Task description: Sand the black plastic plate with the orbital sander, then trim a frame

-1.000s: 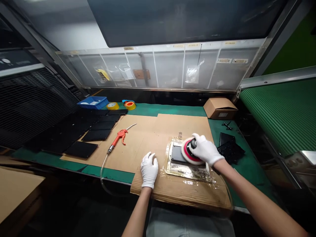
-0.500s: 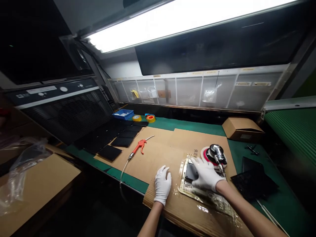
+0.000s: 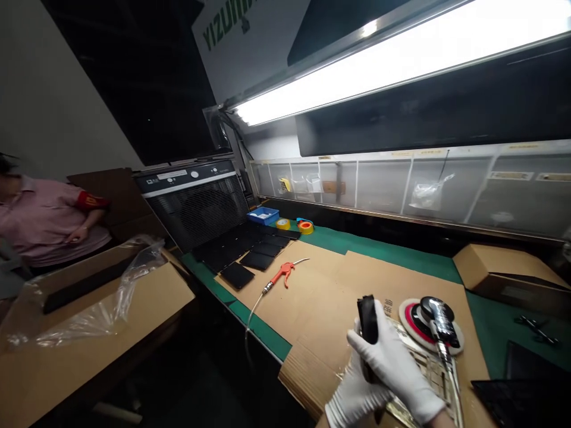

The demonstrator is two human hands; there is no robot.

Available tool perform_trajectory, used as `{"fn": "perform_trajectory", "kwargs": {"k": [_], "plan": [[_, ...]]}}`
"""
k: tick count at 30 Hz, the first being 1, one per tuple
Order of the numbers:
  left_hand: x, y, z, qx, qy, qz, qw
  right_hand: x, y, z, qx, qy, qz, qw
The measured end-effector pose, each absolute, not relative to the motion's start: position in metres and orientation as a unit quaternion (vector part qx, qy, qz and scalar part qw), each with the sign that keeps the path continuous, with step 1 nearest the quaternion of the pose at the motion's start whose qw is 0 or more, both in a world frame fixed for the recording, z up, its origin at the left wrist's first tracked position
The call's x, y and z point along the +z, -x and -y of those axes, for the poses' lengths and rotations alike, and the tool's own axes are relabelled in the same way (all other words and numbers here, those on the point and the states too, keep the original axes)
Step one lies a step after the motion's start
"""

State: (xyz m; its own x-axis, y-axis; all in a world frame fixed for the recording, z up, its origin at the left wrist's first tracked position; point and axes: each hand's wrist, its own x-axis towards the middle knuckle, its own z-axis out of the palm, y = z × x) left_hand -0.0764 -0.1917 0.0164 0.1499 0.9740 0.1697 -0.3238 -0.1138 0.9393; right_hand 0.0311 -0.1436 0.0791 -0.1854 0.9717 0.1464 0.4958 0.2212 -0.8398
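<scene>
Both my hands wear white gloves and meet at the lower right of the view. My right hand [image 3: 399,368] wraps round a thin black panel [image 3: 367,319] that stands on edge, lifted off the cardboard sheet [image 3: 330,285]. My left hand [image 3: 352,397] closes on the panel's lower part from below. Just right of the hands, a round sander [image 3: 430,324] with a red and white pad rests on the cardboard, nobody holding it. A shiny foil-covered fixture [image 3: 428,368] lies partly hidden under my right hand.
An orange air blow gun [image 3: 281,274] with a hose lies on the cardboard. Several black panels [image 3: 250,252] are laid out at the far left, near a blue tray [image 3: 263,215] and tape rolls [image 3: 294,225]. A cardboard box [image 3: 499,270] sits right. A person in pink [image 3: 44,220] stands behind a carton [image 3: 89,297].
My right hand let go of the sander and took up the black panel from the fixture. My left hand left the cardboard and joined it. The view swung left and upward.
</scene>
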Motion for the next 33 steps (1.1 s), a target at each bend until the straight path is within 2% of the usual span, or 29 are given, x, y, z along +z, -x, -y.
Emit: {"fn": "perform_trajectory", "kwargs": {"k": [5, 8, 11, 14, 19, 33], "plan": [[0.085, 0.097, 0.217, 0.542, -0.354, -0.306, 0.698, 0.099, -0.032, 0.161, 0.410, 0.487, 0.665, 0.390], [0.109, 0.104, 0.235, 0.506, -0.232, -0.287, 0.779, 0.105, -0.042, 0.164, 0.471, 0.496, 0.600, 0.415], [0.128, 0.099, 0.243, 0.489, -0.169, -0.248, 0.819, 0.107, -0.045, 0.167, 0.531, 0.493, 0.530, 0.442], [0.147, 0.091, 0.240, 0.505, -0.136, -0.207, 0.827, 0.105, -0.045, 0.170, 0.539, 0.472, 0.536, 0.448], [0.165, 0.087, 0.231, 0.526, -0.078, -0.178, 0.828, 0.093, -0.049, 0.173, 0.452, 0.413, 0.644, 0.459], [0.166, 0.093, 0.237, 0.560, -0.026, -0.174, 0.810, 0.082, -0.032, 0.168, 0.519, 0.431, 0.587, 0.449]]}}
